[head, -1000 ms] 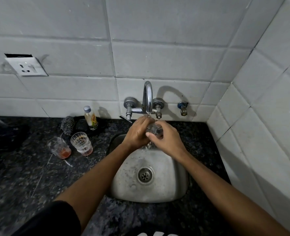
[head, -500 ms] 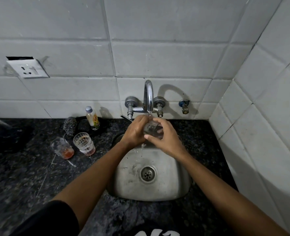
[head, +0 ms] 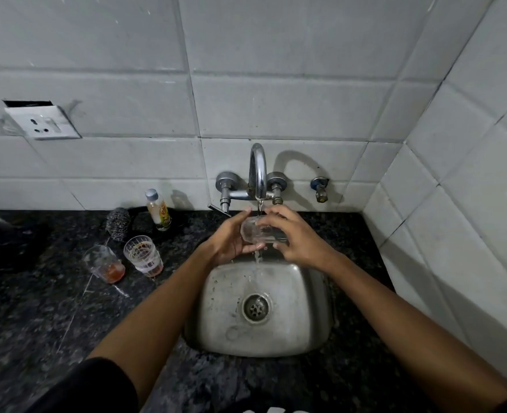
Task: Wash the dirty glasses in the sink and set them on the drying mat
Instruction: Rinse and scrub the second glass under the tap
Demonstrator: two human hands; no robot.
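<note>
A clear glass (head: 256,232) lies on its side under the running tap (head: 257,171), above the steel sink (head: 225,311). My right hand (head: 296,236) grips it from the right, fingers curled over its top. My left hand (head: 231,239) cups its left end with the palm and fingers spread. Water streams past the glass into the sink. Two dirty glasses stand on the dark counter to the left: one (head: 104,263) with red residue, the other (head: 143,256) with brown rings.
A small bottle (head: 158,210) and a steel scrubber (head: 118,223) sit by the wall left of the tap. A wall socket (head: 42,123) is at upper left. Tiled walls close off the back and right. Dark granite counter (head: 37,323) surrounds the sink.
The glass has been turned onto its side and my left hand has opened out against its end. The view has shifted slightly.
</note>
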